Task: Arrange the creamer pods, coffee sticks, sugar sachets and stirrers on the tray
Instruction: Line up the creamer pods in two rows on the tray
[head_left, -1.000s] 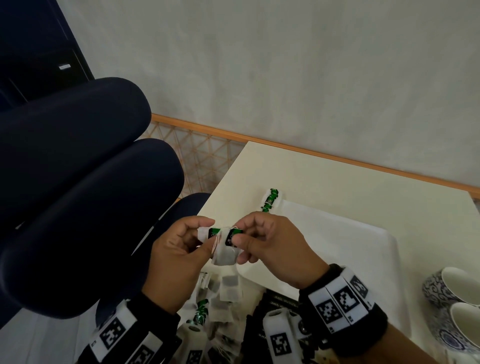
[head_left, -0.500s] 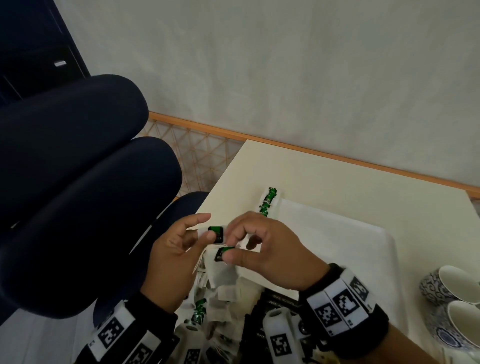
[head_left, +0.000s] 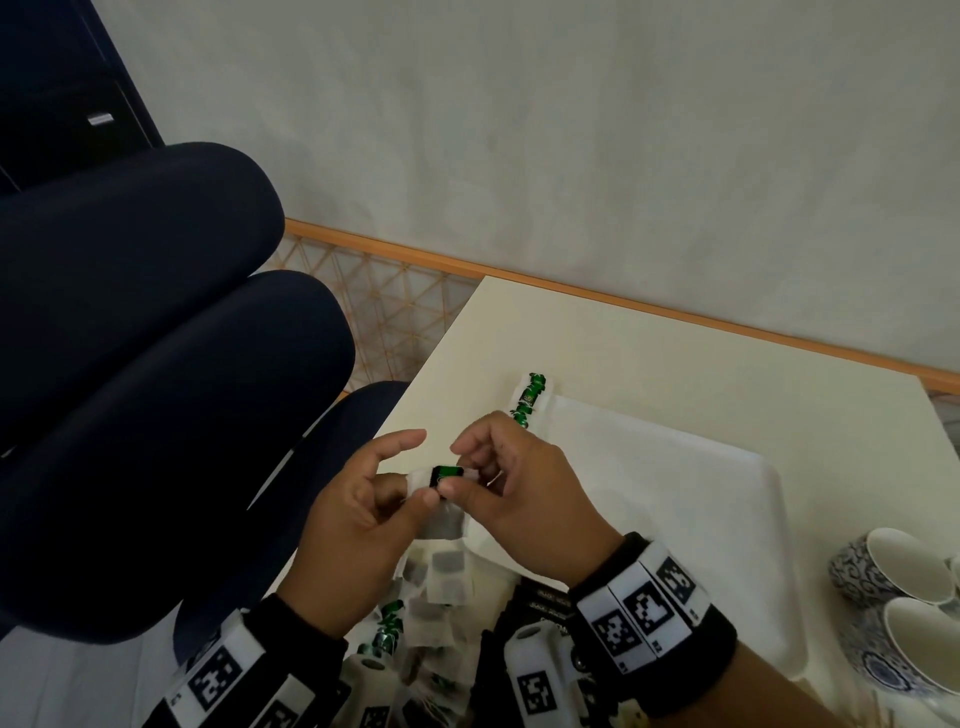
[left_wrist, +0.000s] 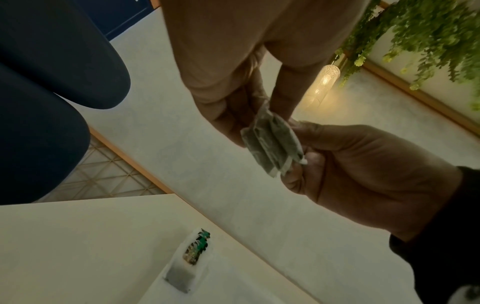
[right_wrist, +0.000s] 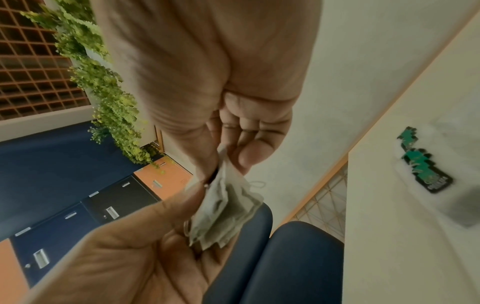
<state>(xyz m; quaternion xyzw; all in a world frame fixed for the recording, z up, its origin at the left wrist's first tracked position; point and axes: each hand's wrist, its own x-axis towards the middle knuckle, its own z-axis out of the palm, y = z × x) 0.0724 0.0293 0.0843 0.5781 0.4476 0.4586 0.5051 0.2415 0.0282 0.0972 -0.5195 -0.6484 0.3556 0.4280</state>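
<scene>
Pale wall (left_wrist: 233, 195) — wrist-only fern (left_wrist: 428, 30), tea bags (left_wrist: 272, 148) underside

I'm seeing the head view look down on the white rectangular tray (head_left: 701, 499); both wrist views look close up along the fingers, sharing it (left_wrist: 233, 288).

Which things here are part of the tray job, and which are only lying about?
Part of the job:
- sachets held by left hand and right hand
- sachet at tray edge
- white tray
- sachet pile

Lying about:
- patterned cups
- dark chair
</scene>
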